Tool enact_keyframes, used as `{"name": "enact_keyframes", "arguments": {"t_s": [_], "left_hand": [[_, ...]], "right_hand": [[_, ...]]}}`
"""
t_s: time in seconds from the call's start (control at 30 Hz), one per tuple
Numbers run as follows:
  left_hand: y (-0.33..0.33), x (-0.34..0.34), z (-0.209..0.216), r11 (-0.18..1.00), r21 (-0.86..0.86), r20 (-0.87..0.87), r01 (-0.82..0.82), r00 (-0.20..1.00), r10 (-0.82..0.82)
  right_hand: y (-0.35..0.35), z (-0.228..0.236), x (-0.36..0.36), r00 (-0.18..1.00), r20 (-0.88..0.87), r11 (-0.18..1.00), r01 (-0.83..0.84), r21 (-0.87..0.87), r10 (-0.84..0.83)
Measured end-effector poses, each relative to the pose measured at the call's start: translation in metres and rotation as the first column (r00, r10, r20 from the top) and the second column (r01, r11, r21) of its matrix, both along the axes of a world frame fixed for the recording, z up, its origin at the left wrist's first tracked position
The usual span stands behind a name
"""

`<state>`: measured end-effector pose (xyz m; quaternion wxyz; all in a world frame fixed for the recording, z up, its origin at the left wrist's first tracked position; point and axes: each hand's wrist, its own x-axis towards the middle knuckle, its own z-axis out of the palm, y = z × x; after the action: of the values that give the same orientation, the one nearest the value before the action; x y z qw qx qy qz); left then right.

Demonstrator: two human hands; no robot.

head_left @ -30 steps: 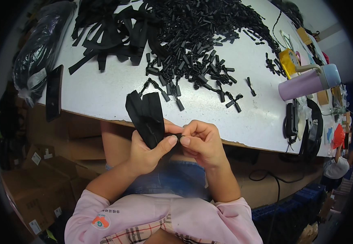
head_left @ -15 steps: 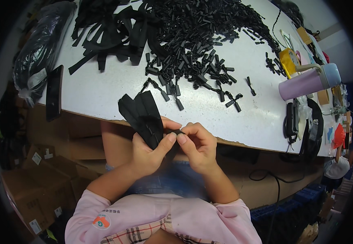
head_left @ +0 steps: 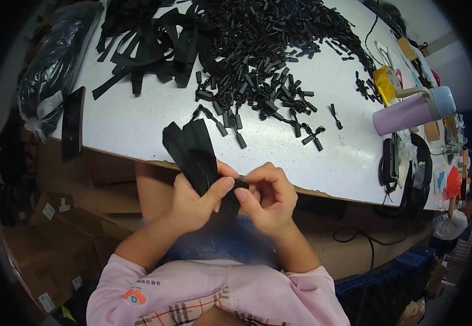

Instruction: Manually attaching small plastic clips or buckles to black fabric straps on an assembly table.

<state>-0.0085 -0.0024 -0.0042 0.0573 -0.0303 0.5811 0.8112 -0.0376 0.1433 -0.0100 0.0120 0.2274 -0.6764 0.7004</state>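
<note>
Where the hands (head_left: pixel 197 202) nearly meet, black fabric (head_left: pixel 192 155) is pinched between them.

Lilac bottle (head_left: pixel 399 117) with pale blue lid (head_left: pixel 443 102) is sitting between your two and three o'clock, yellow object (head_left: pixel 386 82) sitting near it at two. Dark flat slab (head_left: pixel 73 125) is poking over your table edge (head_left: pixel 323 192) past nine, cardboard boxes (head_left: pixel 51 252) are standing at eight, black cable (head_left: pixel 372 247) is hanging at four.
</note>
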Motion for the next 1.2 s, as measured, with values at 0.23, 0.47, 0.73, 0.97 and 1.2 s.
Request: {"name": "enact_keyframes", "arguments": {"t_s": [0.23, 0.47, 0.73, 0.97, 1.2], "left_hand": [[0.009, 0.003, -0.001, 0.958, -0.206, -0.317, -0.199, 0.94, 0.127], [-0.007, -0.005, 0.006, 0.989, -0.145, 0.152, 0.013, 0.988, 0.01], [-0.001, -0.005, -0.007, 0.988, -0.124, -0.122, 0.092, 0.987, -0.107], [-0.005, 0.005, -0.006, 0.992, 0.126, 0.003, -0.021, 1.0, 0.021], [-0.002, 0.002, 0.002, 0.837, -0.465, -0.611, -0.289, 0.789, -0.067]], "right_hand": [[0.003, 0.004, -0.006, 0.914, 0.311, 0.965, -0.24, -0.104, 0.26], [-0.007, 0.009, 0.001, 0.989, -0.149, 0.969, 0.034, 0.245, 0.003], [-0.002, 0.008, -0.005, 0.991, 0.038, 0.984, -0.129, 0.123, 0.126], [-0.006, 0.012, -0.003, 0.86, 0.422, 0.949, -0.192, -0.25, 0.285], [-0.004, 0.0, -0.007, 0.574, 0.66, 0.861, -0.181, -0.476, 0.485]]}}
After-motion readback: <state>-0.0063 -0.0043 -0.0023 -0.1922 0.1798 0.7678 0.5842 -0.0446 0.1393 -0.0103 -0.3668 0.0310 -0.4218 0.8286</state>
